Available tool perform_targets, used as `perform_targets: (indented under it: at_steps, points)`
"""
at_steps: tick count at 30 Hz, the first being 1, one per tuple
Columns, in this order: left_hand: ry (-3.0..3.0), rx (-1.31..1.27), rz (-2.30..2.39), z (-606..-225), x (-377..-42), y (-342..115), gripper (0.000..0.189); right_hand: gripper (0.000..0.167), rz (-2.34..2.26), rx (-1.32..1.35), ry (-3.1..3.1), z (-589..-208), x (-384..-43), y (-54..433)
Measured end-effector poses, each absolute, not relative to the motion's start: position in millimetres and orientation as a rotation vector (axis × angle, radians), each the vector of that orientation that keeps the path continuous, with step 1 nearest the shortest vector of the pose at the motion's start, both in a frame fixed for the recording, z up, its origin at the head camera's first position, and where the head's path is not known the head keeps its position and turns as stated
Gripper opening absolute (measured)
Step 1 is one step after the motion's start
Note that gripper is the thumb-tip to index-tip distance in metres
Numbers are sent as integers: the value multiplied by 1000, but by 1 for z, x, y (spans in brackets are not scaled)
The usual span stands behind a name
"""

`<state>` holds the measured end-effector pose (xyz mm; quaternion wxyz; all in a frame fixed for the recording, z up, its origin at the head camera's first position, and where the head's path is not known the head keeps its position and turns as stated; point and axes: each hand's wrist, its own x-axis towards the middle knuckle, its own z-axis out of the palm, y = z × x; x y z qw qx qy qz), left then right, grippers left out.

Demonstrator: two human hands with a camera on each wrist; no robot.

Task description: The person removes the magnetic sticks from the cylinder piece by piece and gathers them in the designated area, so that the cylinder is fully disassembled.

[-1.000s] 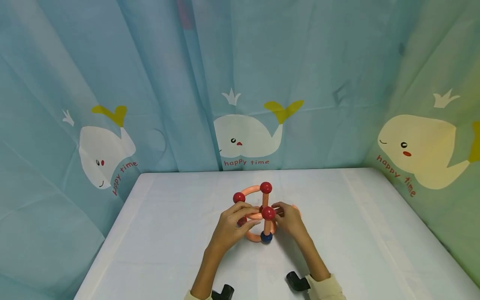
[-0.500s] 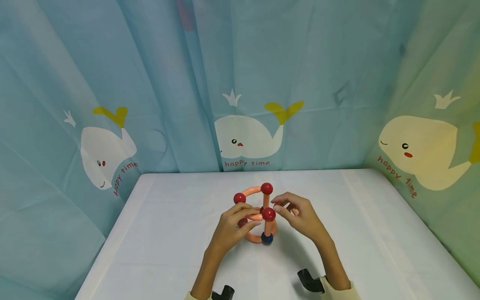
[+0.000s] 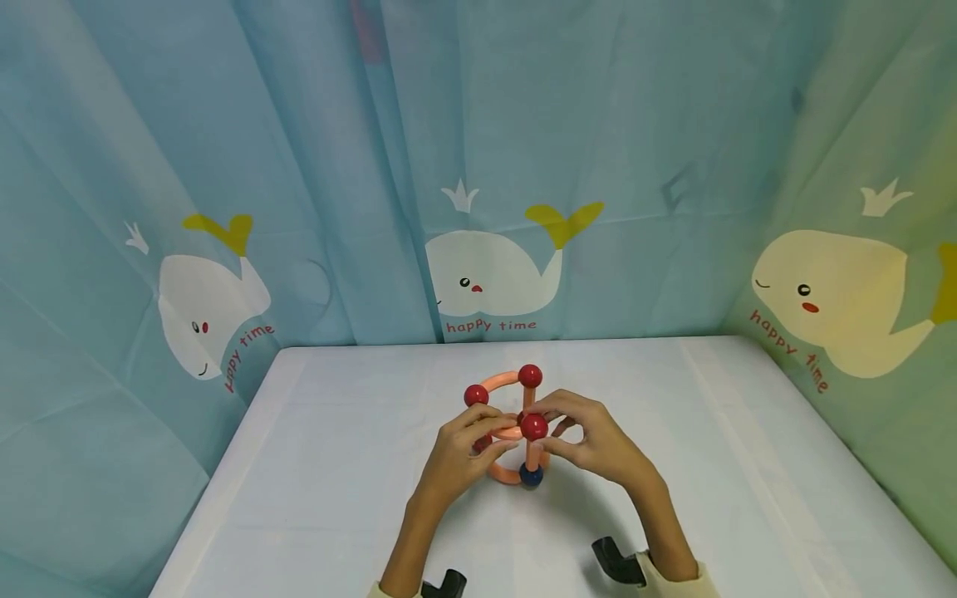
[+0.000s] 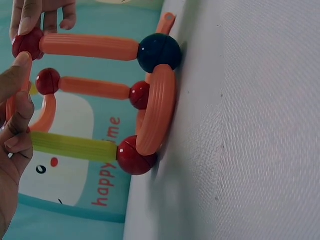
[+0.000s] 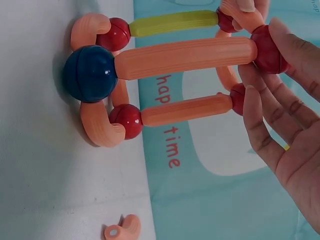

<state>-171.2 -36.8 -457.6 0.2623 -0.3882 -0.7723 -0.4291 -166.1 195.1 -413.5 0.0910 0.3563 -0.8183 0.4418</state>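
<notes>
A frame of magnetic balls and rods stands on the table, with a blue ball at its near bottom corner. Upright orange rods and a yellow-green rod link lower and upper balls. My left hand pinches a curved orange rod along the top. Around the near top red ball, the thumb and fingers of my right hand close in a pinch. That ball sits on the orange rod above the blue ball. Other red balls form the remaining top corners.
A loose curved orange rod lies on the white table beside the frame; in the head view my right hand hides it. Behind the table hangs a blue curtain with whale prints. Black pieces sit at both wrists.
My right hand drew back to the right from the frame, then came in again and took the near top red ball. My left hand has stayed in place on the curved rod.
</notes>
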Motion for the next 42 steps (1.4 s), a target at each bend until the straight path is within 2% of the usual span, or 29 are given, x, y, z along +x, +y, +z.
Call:
perform_targets:
  at_steps: [33,42]
  points:
    - [-2159,-1055,-1119,-459,-169,-39,23,36,1251,997,-2454,-414,-163,191]
    - [-2240,-1027,-938,-456,-167,-40,23,35,1227,984,-2476,-414,-161,193]
